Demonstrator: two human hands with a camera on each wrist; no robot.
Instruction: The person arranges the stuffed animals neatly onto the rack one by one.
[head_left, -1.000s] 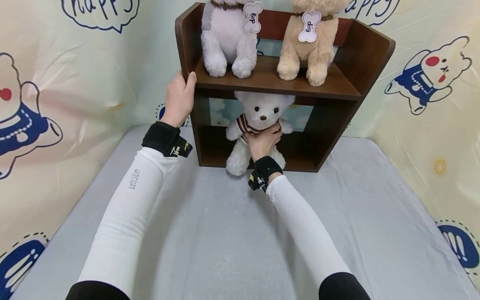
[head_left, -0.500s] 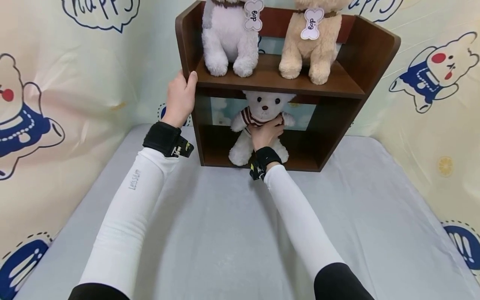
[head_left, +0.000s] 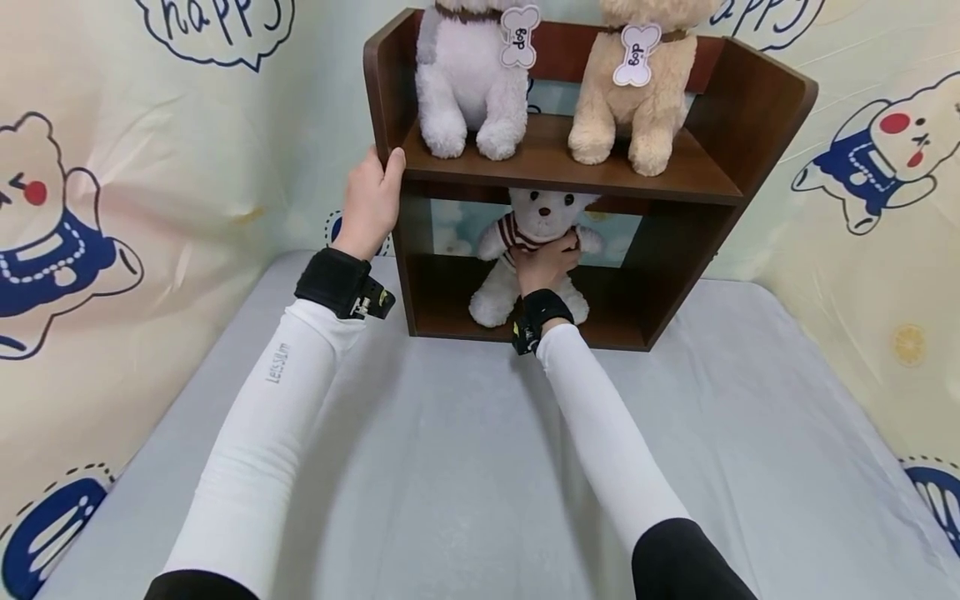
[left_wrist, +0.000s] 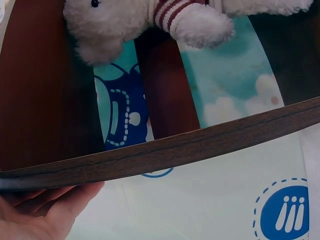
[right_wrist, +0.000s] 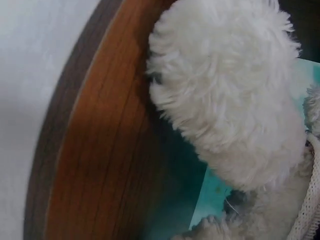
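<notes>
A white teddy bear (head_left: 495,293) in a striped brown-and-white sweater sits in the lower compartment of a dark wooden shelf (head_left: 573,185). My right hand (head_left: 547,260) holds the bear by its chest, fingers curled over the sweater; the top of its head is hidden behind the middle board. In the right wrist view, a fluffy bear leg (right_wrist: 225,85) sits over the bottom board (right_wrist: 100,160). My left hand (head_left: 367,204) grips the shelf's left side panel, thumb on its front edge. The left wrist view has that panel edge (left_wrist: 200,147) running above my left fingers (left_wrist: 75,200).
On the upper board sit a grey-and-white plush dog (head_left: 471,92) and a tan plush dog (head_left: 630,104), both with bone-shaped tags. The shelf stands at the back of a table under a pale grey cloth (head_left: 465,467). A printed curtain (head_left: 202,150) hangs behind.
My right hand has pushed the bear deeper into the lower compartment, so its feet no longer overhang the front edge. The left hand keeps its grip; the head view has shifted slightly.
</notes>
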